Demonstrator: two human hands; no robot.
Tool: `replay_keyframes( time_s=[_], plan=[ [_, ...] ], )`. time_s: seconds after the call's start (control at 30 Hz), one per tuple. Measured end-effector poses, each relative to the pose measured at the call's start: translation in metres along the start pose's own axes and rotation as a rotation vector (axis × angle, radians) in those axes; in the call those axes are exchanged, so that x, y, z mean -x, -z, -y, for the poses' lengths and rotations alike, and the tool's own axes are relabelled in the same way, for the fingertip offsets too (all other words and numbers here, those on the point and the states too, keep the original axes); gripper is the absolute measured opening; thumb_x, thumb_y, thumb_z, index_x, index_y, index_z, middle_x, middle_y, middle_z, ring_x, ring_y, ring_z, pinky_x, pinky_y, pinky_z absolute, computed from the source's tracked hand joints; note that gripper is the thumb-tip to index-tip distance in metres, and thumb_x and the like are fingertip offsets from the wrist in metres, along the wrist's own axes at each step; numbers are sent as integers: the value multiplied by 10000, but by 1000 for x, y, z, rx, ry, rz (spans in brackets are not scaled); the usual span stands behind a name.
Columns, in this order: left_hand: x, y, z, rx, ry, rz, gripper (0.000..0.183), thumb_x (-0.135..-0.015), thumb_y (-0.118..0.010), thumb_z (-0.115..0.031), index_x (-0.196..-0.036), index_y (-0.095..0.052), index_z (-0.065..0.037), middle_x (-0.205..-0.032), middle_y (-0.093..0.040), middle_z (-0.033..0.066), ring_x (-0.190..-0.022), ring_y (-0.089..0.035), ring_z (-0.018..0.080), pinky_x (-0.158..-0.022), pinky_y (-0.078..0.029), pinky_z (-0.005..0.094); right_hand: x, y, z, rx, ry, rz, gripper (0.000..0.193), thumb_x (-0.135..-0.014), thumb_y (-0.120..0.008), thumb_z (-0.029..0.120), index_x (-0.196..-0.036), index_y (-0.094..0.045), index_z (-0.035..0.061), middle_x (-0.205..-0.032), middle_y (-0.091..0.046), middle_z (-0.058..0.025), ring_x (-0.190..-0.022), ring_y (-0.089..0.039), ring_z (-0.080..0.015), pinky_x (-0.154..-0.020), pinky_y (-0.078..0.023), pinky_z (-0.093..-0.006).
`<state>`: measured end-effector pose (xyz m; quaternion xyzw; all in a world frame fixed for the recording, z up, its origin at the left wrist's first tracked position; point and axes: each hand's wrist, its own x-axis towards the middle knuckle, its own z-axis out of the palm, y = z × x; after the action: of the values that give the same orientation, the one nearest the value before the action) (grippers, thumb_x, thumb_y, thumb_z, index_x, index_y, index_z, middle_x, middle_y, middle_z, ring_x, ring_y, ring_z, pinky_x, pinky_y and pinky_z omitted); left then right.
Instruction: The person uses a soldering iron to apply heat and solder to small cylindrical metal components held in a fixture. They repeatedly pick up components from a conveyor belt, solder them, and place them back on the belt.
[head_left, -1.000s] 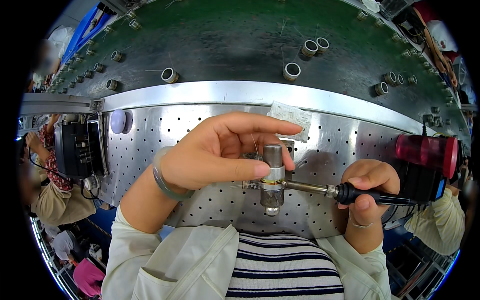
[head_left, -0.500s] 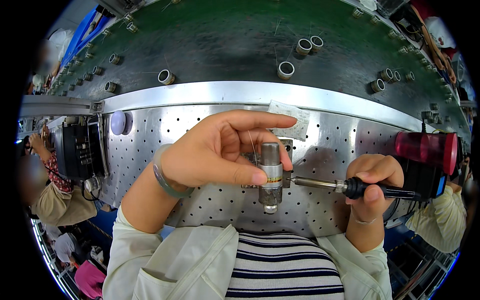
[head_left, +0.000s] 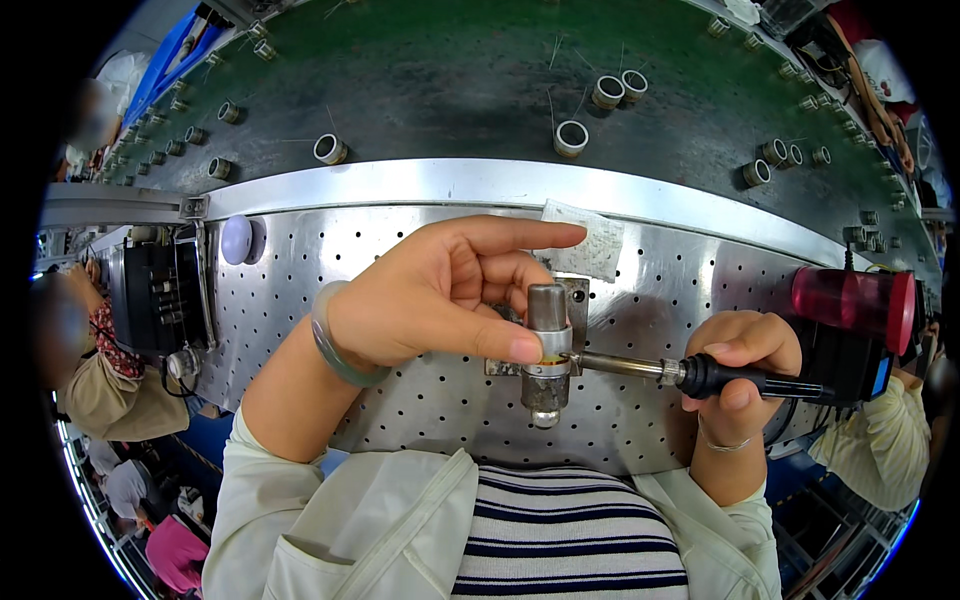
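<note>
A dark metal cylindrical post (head_left: 546, 305) with a rounded end stands out from a small metal bracket (head_left: 578, 297). Around the post's middle sits a silvery voice coil (head_left: 549, 343). My left hand (head_left: 430, 300) has its thumb against the coil's left side, the index finger stretched out above and other fingers curled behind, partly hidden. In my right hand (head_left: 750, 360) is a soldering iron (head_left: 705, 376), held like a pen from the right. Its tip meets the coil's right side, where the exact contact is too small to make out.
A green conveyor belt (head_left: 440, 110) behind a metal rail carries several loose coils (head_left: 571, 138) with thin wires. On the perforated metal worktop (head_left: 300, 300) are a lilac ball (head_left: 237, 240), a worn pad (head_left: 590, 240) and, right, a red cylinder (head_left: 850, 305). Co-workers sit at both sides.
The soldering iron's tip has moved left from just beside the post onto the coil. My left fingers have drawn back slightly to the left, showing more of the coil's ring.
</note>
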<state>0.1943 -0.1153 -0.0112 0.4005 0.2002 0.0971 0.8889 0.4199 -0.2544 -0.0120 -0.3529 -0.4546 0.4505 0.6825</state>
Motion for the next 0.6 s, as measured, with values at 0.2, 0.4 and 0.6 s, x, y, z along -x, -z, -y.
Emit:
replay_keyframes(
  time_s=[0.2, 0.4, 0.6],
  plan=[
    [0, -3, 1, -19, -3, -30, 800, -661, -724, 36, -1345, -313, 71, -989, -621, 179, -880, -626, 179, -776, -510, 239, 1, 0, 4, 81, -27, -70, 250, -753, -718, 110, -857, -558, -51, -632, -587, -108, -474, -572, -151, -439, -454, -227],
    [-1, -5, 1, 20, -22, -13, 789, -672, -703, 45, -1349, -298, 78, -995, -622, 186, -901, -625, 194, -810, -498, 258, 0, 6, 2, -34, -2, 19, 241, -747, -716, 86, -859, -557, -57, -631, -585, -108, -477, -577, -148, -446, -462, -231],
    [-2, -5, 1, 12, -19, -1, 788, -676, -695, 41, -1354, -294, 72, -997, -621, 193, -905, -621, 190, -802, -492, 246, -1, 6, 0, 22, 50, 60, 236, -720, -724, 37, -862, -561, -58, -636, -596, -121, -476, -587, -168, -450, -468, -242]
  ],
)
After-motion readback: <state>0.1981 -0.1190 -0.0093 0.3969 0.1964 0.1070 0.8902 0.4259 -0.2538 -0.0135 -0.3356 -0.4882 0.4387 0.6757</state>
